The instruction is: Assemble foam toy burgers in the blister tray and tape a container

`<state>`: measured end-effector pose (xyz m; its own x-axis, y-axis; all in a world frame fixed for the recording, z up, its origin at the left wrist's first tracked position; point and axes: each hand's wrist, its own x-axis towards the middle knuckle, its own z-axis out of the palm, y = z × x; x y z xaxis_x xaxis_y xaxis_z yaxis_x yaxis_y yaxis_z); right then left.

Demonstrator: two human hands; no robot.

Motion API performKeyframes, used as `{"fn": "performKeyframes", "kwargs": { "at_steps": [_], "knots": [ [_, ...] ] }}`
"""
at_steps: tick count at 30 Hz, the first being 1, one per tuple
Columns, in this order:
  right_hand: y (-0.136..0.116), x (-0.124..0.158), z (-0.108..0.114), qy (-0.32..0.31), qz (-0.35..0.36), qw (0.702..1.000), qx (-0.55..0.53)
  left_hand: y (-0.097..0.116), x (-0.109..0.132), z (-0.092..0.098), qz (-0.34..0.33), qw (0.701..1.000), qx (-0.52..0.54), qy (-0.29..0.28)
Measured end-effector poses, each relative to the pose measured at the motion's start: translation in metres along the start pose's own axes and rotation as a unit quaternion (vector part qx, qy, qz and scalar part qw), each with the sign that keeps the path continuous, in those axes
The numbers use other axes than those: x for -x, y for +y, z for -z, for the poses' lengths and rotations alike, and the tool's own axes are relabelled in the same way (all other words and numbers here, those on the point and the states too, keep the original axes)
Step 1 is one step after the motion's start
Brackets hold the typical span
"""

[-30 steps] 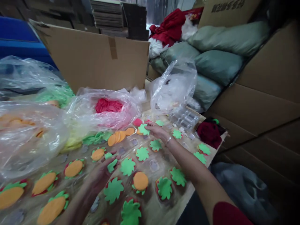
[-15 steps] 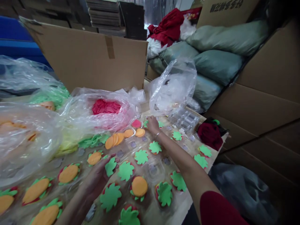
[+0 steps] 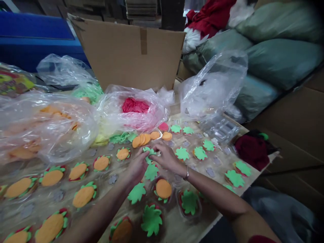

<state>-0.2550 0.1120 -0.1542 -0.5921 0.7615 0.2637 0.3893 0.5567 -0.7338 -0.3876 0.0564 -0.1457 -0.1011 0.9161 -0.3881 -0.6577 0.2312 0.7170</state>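
My left hand [image 3: 138, 166] and my right hand [image 3: 165, 157] meet over the middle of the table, both pinching the same small stack of green foam leaf cut-outs [image 3: 149, 152]. Around them lie many green leaf cut-outs [image 3: 151, 220] and orange foam ovals [image 3: 163, 188] set on green and red shapes in clear plastic trays [image 3: 188, 202]. A fanned row of loose orange ovals [image 3: 141, 139] lies just beyond my hands.
Clear plastic bags hold red foam pieces [image 3: 135, 105], orange pieces [image 3: 45, 125] and green pieces [image 3: 87, 91]. An open cardboard box [image 3: 131, 57] stands behind. An empty crumpled bag [image 3: 215, 87], clear trays [image 3: 219, 128] and a dark red cloth [image 3: 250, 152] are at right.
My right hand drew back from the far row of trays to the middle. My left hand rose to meet it, and both now grip the green leaf stack. The view shifted left.
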Motion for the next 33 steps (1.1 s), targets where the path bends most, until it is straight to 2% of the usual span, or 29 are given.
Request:
{"fn": "performKeyframes", "kwargs": {
  "at_steps": [2,4,6,7,9,12,14,16,19,21,24,27,33],
  "knots": [
    [-0.006,0.004,-0.001,0.027,0.042,0.997,0.051,0.000,0.002,-0.001,0.017,0.999,0.016,0.029],
    [-0.015,0.007,-0.001,-0.001,0.078,0.996,0.052,0.002,0.003,-0.001,0.058,0.997,0.044,0.034],
    [-0.021,0.008,0.001,-0.043,0.086,0.995,-0.009,0.006,0.002,0.000,0.100,0.992,0.068,0.034],
    [-0.022,0.007,0.004,-0.047,0.076,0.995,-0.044,0.008,0.002,0.000,0.110,0.991,0.072,0.040],
    [-0.019,0.004,0.009,-0.008,0.043,0.996,-0.079,0.012,0.002,0.000,0.111,0.990,0.071,0.056],
    [-0.010,0.000,0.012,0.050,0.012,0.997,-0.058,0.015,0.004,-0.002,0.110,0.990,0.066,0.050],
    [-0.004,-0.001,0.009,0.039,0.003,0.997,-0.063,0.013,0.005,-0.004,0.108,0.992,0.054,0.022],
    [0.003,-0.003,0.003,0.012,-0.017,0.992,-0.123,0.010,0.003,-0.002,0.103,0.994,0.038,-0.013],
    [0.024,-0.014,0.003,-0.009,-0.074,0.961,-0.268,0.006,-0.001,0.007,0.119,0.992,0.018,-0.040],
    [0.046,-0.030,0.011,-0.005,-0.126,0.946,-0.299,0.006,-0.004,0.016,0.128,0.991,0.003,-0.034],
    [0.084,-0.062,0.031,-0.007,-0.199,0.959,-0.200,0.009,-0.005,0.026,0.114,0.993,-0.020,-0.022],
    [0.116,-0.096,0.043,0.009,-0.220,0.970,-0.106,0.012,-0.003,0.030,0.107,0.993,-0.033,-0.024],
    [0.153,-0.144,0.031,0.055,-0.230,0.971,0.047,0.017,-0.002,0.037,0.086,0.994,-0.054,-0.030]
  ]
}}
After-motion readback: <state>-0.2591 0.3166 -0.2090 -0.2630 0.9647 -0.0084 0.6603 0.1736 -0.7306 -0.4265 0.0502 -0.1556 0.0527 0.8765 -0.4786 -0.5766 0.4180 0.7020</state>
